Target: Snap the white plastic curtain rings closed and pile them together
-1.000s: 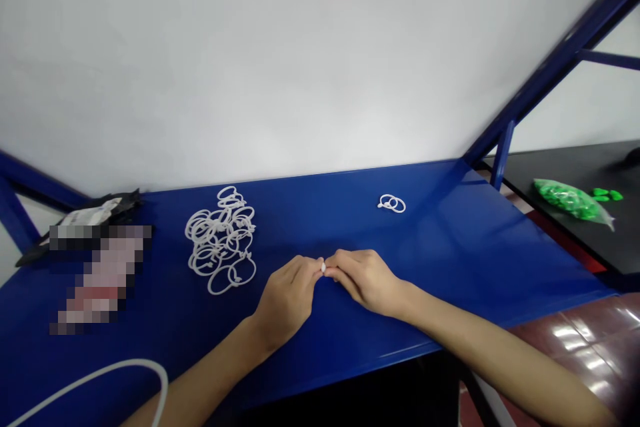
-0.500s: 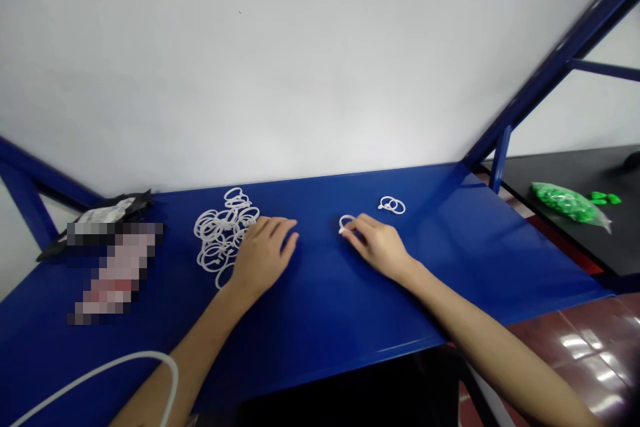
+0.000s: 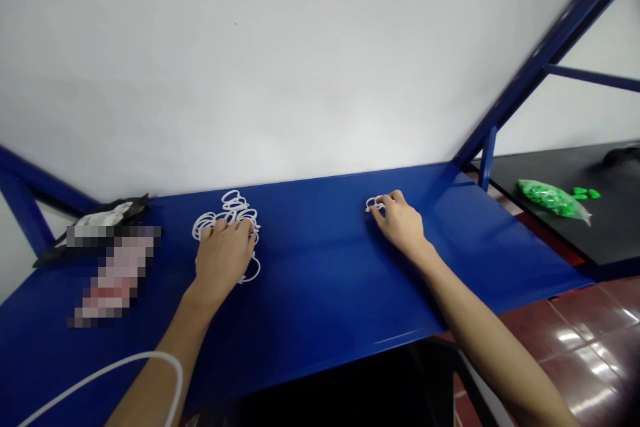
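My left hand (image 3: 223, 257) lies palm down on a heap of white plastic rings (image 3: 231, 211) on the blue table (image 3: 325, 280), fingers bent over the rings. My right hand (image 3: 400, 221) is stretched to the far right part of the table, fingertips pinched on a white ring (image 3: 373, 203) where a small group of rings lay. The hand hides most of that group.
A black packet (image 3: 103, 217) lies at the table's far left, beside a blurred patch. A white cable (image 3: 125, 367) curves over my left forearm. On a black bench to the right sits a bag of green parts (image 3: 547, 197). Blue frame struts rise on both sides.
The hands were together at the table's middle pinching a ring. The left hand moved left onto the ring heap; the right carried a ring away to the small group at the far right.
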Demonstrator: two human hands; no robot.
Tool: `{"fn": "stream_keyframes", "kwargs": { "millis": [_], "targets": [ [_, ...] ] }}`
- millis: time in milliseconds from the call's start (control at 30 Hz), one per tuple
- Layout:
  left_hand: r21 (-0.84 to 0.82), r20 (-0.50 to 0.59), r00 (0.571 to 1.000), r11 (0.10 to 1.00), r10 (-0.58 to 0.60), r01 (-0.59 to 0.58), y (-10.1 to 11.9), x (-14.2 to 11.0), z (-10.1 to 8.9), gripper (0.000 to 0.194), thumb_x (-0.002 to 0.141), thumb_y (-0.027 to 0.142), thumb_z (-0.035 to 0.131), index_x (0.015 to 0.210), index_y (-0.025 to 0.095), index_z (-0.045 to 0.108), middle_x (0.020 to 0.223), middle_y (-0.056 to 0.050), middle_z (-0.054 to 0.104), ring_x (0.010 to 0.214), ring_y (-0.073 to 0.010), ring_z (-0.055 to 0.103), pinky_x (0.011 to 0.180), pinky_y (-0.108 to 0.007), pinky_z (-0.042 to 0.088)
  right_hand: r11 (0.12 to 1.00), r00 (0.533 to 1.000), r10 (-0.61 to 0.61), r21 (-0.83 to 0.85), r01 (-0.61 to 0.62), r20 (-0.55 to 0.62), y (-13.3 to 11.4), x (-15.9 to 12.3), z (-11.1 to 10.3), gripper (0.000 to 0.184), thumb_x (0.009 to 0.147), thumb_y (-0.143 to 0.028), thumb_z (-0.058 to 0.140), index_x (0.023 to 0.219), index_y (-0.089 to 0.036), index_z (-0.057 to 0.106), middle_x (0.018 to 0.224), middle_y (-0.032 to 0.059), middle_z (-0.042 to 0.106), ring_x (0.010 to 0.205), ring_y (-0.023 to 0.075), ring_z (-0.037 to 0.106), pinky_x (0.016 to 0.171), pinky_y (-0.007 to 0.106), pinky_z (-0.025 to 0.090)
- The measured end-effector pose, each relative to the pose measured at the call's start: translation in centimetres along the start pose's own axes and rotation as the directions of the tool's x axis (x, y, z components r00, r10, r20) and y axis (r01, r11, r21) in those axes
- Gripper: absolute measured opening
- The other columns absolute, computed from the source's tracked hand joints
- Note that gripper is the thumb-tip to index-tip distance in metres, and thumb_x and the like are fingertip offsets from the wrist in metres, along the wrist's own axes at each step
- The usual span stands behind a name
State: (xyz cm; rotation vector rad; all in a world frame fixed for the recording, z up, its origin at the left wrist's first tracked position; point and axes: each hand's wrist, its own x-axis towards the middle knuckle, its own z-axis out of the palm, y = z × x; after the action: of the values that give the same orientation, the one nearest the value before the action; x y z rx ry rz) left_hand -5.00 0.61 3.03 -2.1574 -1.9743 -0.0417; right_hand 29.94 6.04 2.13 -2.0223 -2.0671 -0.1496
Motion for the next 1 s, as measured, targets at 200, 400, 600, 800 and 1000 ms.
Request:
{"fn": "stream_keyframes", "kwargs": {
  "millis": [200, 400, 600, 800, 1000],
  "targets": [
    [0.0, 0.029, 1.0, 1.0, 0.001, -0.001, 0.0, 0.3, 0.2, 0.026, 0.095, 0.028, 0.045, 0.105, 0.019, 0.067, 0.092, -0.013, 0.074, 0.101, -0.0346, 0.06, 0.086, -0.046, 0.038, 0.989, 0.991, -0.128, 0.069, 0.13, -0.032, -1.6, -1.1, 0.2, 0.029, 0.101, -0.041, 0.051, 0.116, -0.02, 0.065, 0.119, 0.0111, 0.062, 0.084, 0.0213, 0.067, 0.061, 0.028, 0.049],
    [-0.133, 0.095, 0.995, 0.991, -0.011, 0.024, 0.0, 0.4, -0.1, 0.025, 0.093, 0.031, 0.046, 0.103, 0.022, 0.068, 0.092, -0.008, 0.075, 0.104, -0.0325, 0.061, 0.09, -0.046, 0.037, 0.939, 0.956, -0.294, 0.186, 0.289, -0.001, -2.4, -1.8, 0.4, 0.029, 0.102, -0.04, 0.052, 0.117, -0.02, 0.065, 0.114, 0.0101, 0.064, 0.093, 0.0226, 0.067, 0.069, 0.03, 0.053],
    [-0.184, 0.054, 0.999, 0.983, 0.005, 0.005, 0.2, 0.3, 0.5, 0.015, 0.089, 0.029, 0.054, 0.092, 0.023, 0.067, 0.087, -0.009, 0.074, 0.099, -0.0332, 0.06, 0.089, -0.046, 0.037, 0.885, 0.92, -0.39, 0.295, 0.361, 0.044, -2.7, -2.3, 0.5, 0.026, 0.102, -0.038, 0.052, 0.116, -0.02, 0.065, 0.112, 0.0085, 0.065, 0.093, 0.0208, 0.068, 0.077, 0.031, 0.055],
    [-0.452, -0.074, 0.996, 0.892, -0.04, 0.002, 0.5, 0.5, -0.2, 0.017, 0.088, 0.028, 0.052, 0.094, 0.021, 0.067, 0.089, -0.007, 0.073, 0.093, -0.0278, 0.061, 0.091, -0.046, 0.042, 0.826, 0.874, -0.481, 0.372, 0.424, 0.073, -3.2, -2.8, 0.5, 0.025, 0.102, -0.037, 0.052, 0.115, -0.019, 0.065, 0.112, 0.0079, 0.065, 0.091, 0.0203, 0.068, 0.079, 0.033, 0.057],
    [-0.919, 0.052, 0.998, 0.39, -0.041, 0.063, 1.1, 0.1, -1.4, 0.03, 0.091, 0.042, 0.058, 0.11, 0.022, 0.066, 0.091, -0.004, 0.069, 0.078, -0.0166, 0.064, 0.072, -0.03, 0.053, 0.732, 0.813, -0.578, 0.487, 0.477, 0.072, -4.0, -3.6, 0.5, 0.023, 0.101, -0.034, 0.056, 0.115, -0.02, 0.065, 0.109, 0.0073, 0.065, 0.091, 0.0188, 0.068, 0.082, 0.034, 0.057]
  ]
}}
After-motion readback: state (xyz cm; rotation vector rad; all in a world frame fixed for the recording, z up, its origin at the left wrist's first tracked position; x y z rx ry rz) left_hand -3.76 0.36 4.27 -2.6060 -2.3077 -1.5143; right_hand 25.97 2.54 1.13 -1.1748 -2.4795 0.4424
